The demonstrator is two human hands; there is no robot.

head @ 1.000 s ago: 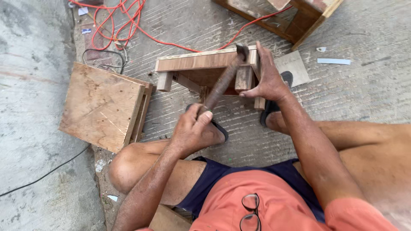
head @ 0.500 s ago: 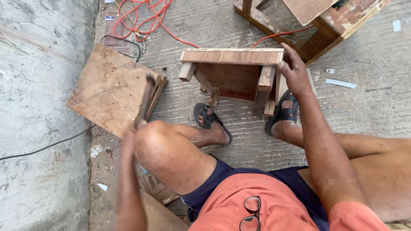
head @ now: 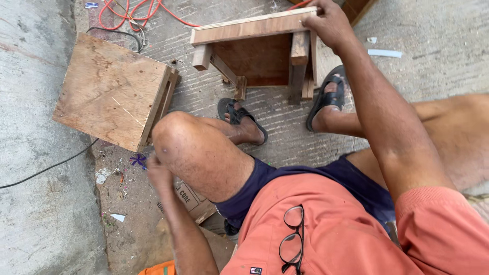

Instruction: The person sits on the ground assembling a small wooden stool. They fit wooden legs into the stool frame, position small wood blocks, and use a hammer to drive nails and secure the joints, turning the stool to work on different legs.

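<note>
A small wooden stool (head: pixel 254 28) lies on its side on the concrete in front of me. My right hand (head: pixel 328 23) grips the far end of its top board, next to one leg. My left hand (head: pixel 158 175) is down low beside my left knee, close to the ground and a small purple scrap (head: pixel 136 161). The knee hides its fingers, so what they hold is unclear. No hammer shows in view. My feet in black sandals (head: pixel 239 117) rest just below the stool.
A second plywood stool (head: pixel 109 91) lies on its side at the left. Red cable (head: pixel 153 12) coils at the top, and a black cable (head: pixel 46 168) crosses the left concrete. A cardboard box (head: pixel 191 198) sits under my thigh. Glasses (head: pixel 293 239) hang from my shirt.
My left hand swung the hammer away from the stool, leftwards and down past my knee; the hammer is now out of sight. My right hand stayed on the stool.
</note>
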